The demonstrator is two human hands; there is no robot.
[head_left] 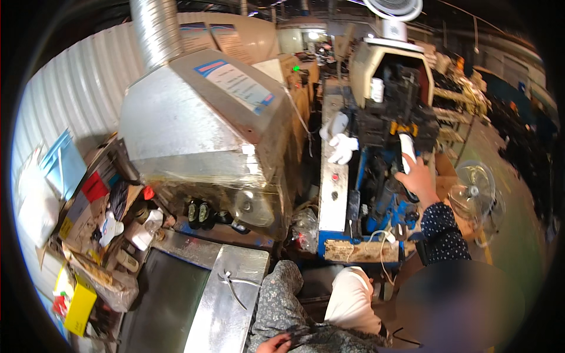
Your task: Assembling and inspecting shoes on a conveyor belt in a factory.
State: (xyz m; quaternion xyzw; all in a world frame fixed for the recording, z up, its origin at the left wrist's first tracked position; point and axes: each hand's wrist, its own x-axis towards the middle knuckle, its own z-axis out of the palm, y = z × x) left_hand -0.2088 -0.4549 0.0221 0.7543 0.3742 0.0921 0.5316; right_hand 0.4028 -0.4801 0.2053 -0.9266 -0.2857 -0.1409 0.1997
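My right hand (418, 180), in a dark polka-dot sleeve (444, 233), reaches forward and is closed around a shoe (406, 148). The shoe has a long white underside facing up and a black side. Its far end sits at the yellow and black clamps of a dark machine (382, 130) with a cream hood. At the lower edge my left hand (274, 343) rests on dark patterned cloth over my lap. Its visible fingers are lightly bent with nothing seen in them; part of the hand is cut off.
Left stands a metal-hooded machine (188, 117) with a duct; dark shoes (203, 215) sit under it. A metal plate (226, 294) with a cord lies beside a dark belt (165, 300). White gloves (342, 148) lie left of the clamps. A fan (474, 189) stands right.
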